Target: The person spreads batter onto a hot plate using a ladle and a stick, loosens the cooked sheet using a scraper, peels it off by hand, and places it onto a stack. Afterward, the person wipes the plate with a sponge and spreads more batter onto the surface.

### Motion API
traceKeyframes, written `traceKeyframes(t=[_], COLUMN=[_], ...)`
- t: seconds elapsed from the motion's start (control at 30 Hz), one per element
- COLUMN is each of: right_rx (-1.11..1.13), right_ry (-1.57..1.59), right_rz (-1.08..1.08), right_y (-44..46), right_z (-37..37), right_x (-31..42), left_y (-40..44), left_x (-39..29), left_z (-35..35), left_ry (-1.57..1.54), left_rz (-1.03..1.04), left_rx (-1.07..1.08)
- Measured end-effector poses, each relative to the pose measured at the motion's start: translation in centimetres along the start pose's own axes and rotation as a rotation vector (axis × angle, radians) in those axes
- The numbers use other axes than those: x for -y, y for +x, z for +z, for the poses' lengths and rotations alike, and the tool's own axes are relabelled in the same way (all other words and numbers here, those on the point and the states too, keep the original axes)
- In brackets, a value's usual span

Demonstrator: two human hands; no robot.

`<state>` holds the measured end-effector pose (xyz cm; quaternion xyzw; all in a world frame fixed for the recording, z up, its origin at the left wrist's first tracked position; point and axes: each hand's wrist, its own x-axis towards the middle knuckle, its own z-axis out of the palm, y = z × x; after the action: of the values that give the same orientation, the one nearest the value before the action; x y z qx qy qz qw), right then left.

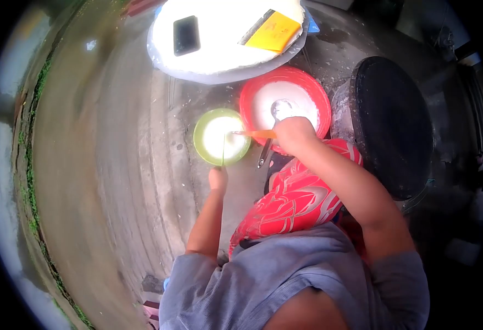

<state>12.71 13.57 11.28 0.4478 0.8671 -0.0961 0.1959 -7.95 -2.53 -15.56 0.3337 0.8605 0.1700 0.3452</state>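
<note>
My right hand (pixel 295 135) is closed around an orange-handled tool (pixel 259 133), whose far tip reaches over the green bowl (pixel 198 142). White liquid or batter fills that bowl. My left hand (pixel 218 179) is closed at the bowl's near rim, on a thin green stick-like piece (pixel 223 157) that runs up over the white contents. Whether this piece is separate from the bowl is hard to tell. Just behind my right hand stands a red basin (pixel 245 99) of white mixture. A metal ladle (pixel 264 153) rests in it, its dark handle hanging over the near rim.
A round white-covered table (pixel 219 60) at the top carries a dark phone (pixel 186 36) and a yellow packet (pixel 274 32). To the right is a large drum with a black round lid (pixel 393 126). Concrete floor (pixel 142 137) extends to the left.
</note>
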Motion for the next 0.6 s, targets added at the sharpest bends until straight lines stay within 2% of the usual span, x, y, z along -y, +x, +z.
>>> traceKeyframes(t=[0.07, 0.13, 0.23, 0.3, 0.33, 0.4, 0.47, 0.5, 0.6], right_rx=[0.07, 0.113, 0.127, 0.152, 0.189, 0.209, 0.214, 0.212, 0.158], right_ry=[0.051, 0.277, 0.328, 0.315, 0.302, 0.29, 0.266, 0.245, 0.254], right_rz=[0.015, 0.056, 0.14, 0.127, 0.156, 0.177, 0.161, 0.139, 0.063], right_y=[2.1, 3.1, 3.7, 4.0, 3.9, 3.5, 3.1, 3.0, 3.1], right_z=[1.2, 2.1, 3.2, 3.6, 3.7, 3.5, 3.1, 2.9, 4.0], right_x=[0.6, 0.4, 0.4, -0.1, -0.4, -0.9, -1.4, -1.6, -2.2], left_y=[-2.0, -4.9, -6.3, -3.7, -0.8, 3.2, 4.8, 5.0, 4.1], left_x=[0.5, -0.6, -2.1, -1.9, 0.1, 1.9, 1.1, 0.9, 1.0], left_z=[-1.1, -2.2, -2.2, -0.7, 1.6, 3.4, 2.3, 1.7, 1.0], left_ry=[-0.175, -0.223, -0.179, -0.544, -0.494, -0.424, -0.443, -0.355, -0.355], left_rz=[0.049, 0.197, 0.305, -0.049, 0.027, 0.05, -0.094, -0.093, -0.176], left_rx=[0.017, 0.036, 0.052, 0.142, 0.077, -0.007, 0.019, -0.036, -0.021])
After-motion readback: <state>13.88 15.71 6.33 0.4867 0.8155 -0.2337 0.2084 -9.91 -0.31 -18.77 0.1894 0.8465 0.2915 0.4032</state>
